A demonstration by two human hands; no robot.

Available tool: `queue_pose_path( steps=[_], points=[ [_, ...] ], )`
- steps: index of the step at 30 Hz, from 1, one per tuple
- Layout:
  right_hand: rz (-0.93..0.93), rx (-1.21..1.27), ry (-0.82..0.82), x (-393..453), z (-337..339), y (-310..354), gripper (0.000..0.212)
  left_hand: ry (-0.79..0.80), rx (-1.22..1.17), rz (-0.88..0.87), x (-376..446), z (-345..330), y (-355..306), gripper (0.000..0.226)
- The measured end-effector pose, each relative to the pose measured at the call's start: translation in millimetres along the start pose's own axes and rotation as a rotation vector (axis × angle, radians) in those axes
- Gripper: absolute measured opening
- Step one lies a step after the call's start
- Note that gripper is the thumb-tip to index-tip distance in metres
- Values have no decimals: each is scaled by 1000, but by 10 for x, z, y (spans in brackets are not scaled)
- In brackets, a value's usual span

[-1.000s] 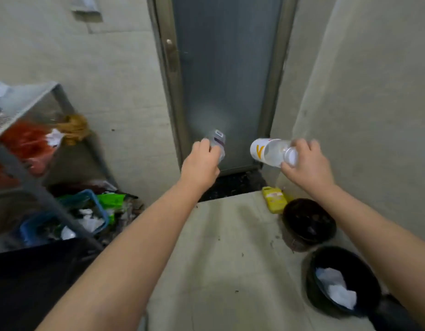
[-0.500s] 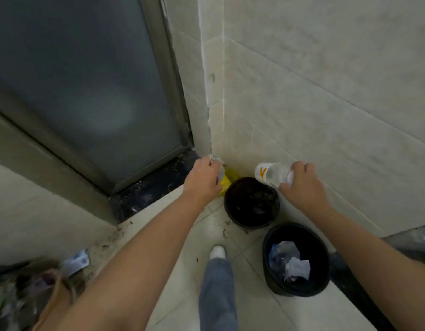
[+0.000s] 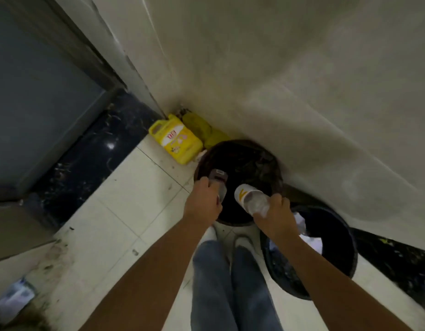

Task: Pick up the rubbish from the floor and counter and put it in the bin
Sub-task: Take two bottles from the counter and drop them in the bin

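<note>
A dark round bin (image 3: 268, 154) stands on the floor against the wall, with dark debris inside. My left hand (image 3: 203, 203) is over its near left rim, shut on a small clear container with a brown label (image 3: 220, 179). My right hand (image 3: 276, 212) is over the near right rim, shut on a clear plastic bottle with a white and orange label (image 3: 251, 198), which points down into the bin. A second black bin (image 3: 345, 254) beside it on the right holds crumpled white paper (image 3: 310, 241).
A yellow jug (image 3: 177, 142) and a yellow-green bag (image 3: 204, 129) sit in the corner behind the bin. A dark door and black threshold (image 3: 87, 161) lie to the left. My legs and shoes (image 3: 230, 278) stand just before the bins. Litter (image 3: 13, 297) lies at bottom left.
The view has tilted down and moved closer to the bins. Both hands, still holding their items, have moved from beside the first bin to over its opening, with the bottle angled downward.
</note>
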State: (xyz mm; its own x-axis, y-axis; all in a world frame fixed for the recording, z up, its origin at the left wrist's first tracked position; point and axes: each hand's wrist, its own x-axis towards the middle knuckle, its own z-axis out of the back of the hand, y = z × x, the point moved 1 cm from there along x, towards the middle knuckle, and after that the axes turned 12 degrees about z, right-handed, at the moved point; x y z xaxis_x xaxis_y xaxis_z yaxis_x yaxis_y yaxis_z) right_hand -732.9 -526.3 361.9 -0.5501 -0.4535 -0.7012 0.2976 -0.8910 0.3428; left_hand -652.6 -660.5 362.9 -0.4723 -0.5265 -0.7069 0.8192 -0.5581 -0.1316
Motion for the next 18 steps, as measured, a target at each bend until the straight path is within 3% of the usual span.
queue_pose_path(
  steps=[6,10,15,18],
  points=[
    [-16,-21,122,977,-876,-418,58,104,35,26,939,-1052,157,44],
    [40,-111,170,1206,-1092,-509,51,184,25,9,1095,-1354,225,42],
    [182,-300,183,1084,-913,-249,60,131,59,15,911,-1057,384,40],
    [350,-473,142,958,-577,223,60,21,63,40,721,-500,548,47]
  ],
)
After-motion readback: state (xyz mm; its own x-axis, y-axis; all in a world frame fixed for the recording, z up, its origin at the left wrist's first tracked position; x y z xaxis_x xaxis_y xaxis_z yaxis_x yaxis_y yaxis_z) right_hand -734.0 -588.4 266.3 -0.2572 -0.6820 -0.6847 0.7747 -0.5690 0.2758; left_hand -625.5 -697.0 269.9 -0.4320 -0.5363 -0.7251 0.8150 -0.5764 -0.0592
